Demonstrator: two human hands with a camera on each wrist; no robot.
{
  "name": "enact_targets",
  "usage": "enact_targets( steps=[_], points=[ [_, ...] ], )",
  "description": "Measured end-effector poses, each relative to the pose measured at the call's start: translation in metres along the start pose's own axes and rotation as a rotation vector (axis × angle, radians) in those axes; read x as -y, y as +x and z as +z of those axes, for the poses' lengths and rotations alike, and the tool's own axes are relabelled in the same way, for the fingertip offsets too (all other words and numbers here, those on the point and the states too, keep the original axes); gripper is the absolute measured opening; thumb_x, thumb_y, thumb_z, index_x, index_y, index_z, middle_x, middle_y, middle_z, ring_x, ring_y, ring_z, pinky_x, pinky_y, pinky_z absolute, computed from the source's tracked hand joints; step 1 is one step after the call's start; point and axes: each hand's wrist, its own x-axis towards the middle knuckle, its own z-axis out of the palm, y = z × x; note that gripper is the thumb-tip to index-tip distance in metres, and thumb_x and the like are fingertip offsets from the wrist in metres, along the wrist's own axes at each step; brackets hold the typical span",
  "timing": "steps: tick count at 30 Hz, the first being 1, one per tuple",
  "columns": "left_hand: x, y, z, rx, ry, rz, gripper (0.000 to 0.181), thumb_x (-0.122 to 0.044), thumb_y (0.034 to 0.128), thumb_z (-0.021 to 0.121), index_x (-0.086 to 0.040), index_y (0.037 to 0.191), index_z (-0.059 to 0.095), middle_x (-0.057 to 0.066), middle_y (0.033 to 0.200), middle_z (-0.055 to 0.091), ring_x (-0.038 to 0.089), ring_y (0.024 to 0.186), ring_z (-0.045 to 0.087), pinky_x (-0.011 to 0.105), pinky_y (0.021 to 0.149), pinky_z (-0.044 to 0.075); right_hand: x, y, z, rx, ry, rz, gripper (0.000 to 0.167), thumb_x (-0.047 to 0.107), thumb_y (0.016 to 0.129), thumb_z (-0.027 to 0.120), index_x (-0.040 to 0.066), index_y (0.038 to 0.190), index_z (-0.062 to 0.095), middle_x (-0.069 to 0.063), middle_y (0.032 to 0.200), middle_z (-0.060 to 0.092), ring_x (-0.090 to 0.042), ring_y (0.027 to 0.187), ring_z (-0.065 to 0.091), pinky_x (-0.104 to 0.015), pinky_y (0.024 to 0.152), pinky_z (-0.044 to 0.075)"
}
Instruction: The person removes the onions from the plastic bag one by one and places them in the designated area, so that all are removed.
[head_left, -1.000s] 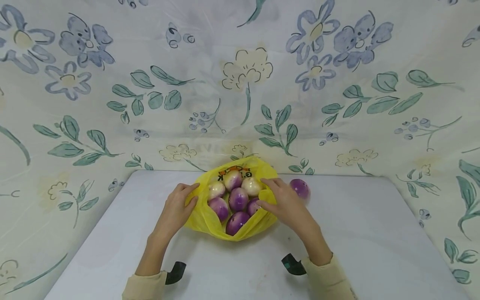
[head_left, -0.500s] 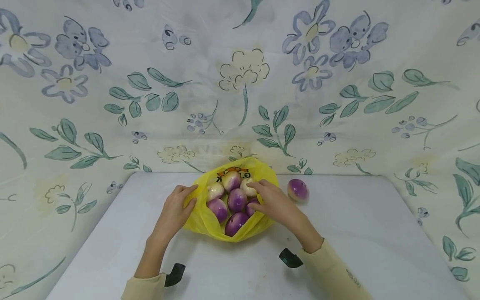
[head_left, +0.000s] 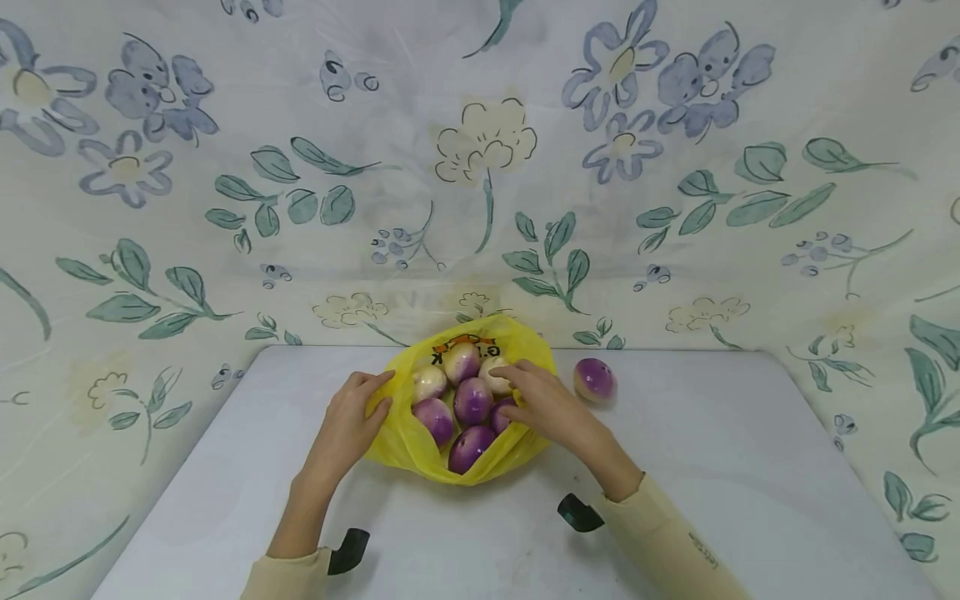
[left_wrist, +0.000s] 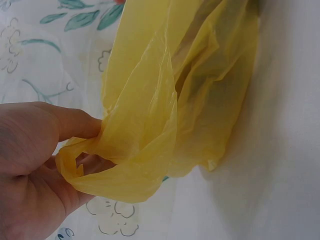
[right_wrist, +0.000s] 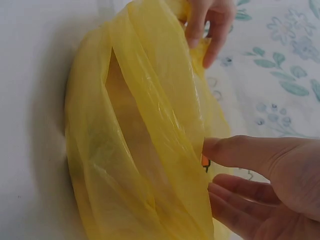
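Observation:
A yellow plastic bag [head_left: 397, 442] sits on the white table, its mouth spread towards me. Several round, glossy purple-and-white vegetables [head_left: 473, 401] lie inside. My left hand [head_left: 348, 421] holds the bag's left edge; in the left wrist view the thumb and fingers of that hand [left_wrist: 32, 165] grip a loop of the thin plastic [left_wrist: 140, 125]. Over the right side of the mouth reaches my right hand [head_left: 551, 404], fingers extended above the vegetables. From the right wrist view, its thumb and fingers [right_wrist: 270, 185] stand apart beside the bag's rim [right_wrist: 175, 125]; whether they touch a vegetable is hidden.
One more purple-and-white vegetable [head_left: 596, 381] lies on the white table [head_left: 712, 467], right of the bag. Behind the table's back edge hangs a flowered cloth [head_left: 480, 208]. Black wrist mounts [head_left: 349, 551] stick out near both sleeves.
My right hand has moved left from the bag's right edge, in over its mouth, and then stayed there. The left hand keeps its hold. The whole view has shifted slightly.

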Motion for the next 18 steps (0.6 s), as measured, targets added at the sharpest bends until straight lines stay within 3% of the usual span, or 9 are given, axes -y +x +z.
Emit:
enact_targets(
  steps=[5, 18],
  points=[
    [0.0, -0.0013, -0.0006, -0.003, -0.002, -0.003, 0.04, -0.005, 0.0928, 0.064, -0.002, 0.132, 0.06, 0.019, 0.114, 0.06, 0.03, 0.101, 0.061, 0.046, 0.09, 0.058, -0.0007, 0.0015, 0.0045, 0.024, 0.004, 0.018, 0.052, 0.015, 0.088, 0.073, 0.012, 0.137, 0.055, -0.013, 0.126, 0.06, -0.025, 0.107, 0.059, -0.039, 0.096, 0.055],
    [-0.0004, -0.0004, -0.0009, -0.001, -0.008, -0.009, 0.039, -0.005, 0.0931, 0.063, -0.002, 0.132, 0.06, 0.02, 0.115, 0.06, 0.032, 0.102, 0.061, 0.047, 0.092, 0.057, -0.0061, -0.0031, 0.008, 0.059, -0.069, 0.122, 0.057, 0.019, 0.085, 0.077, 0.019, 0.138, 0.055, -0.01, 0.137, 0.057, -0.026, 0.123, 0.056, -0.043, 0.105, 0.051]
  ],
)
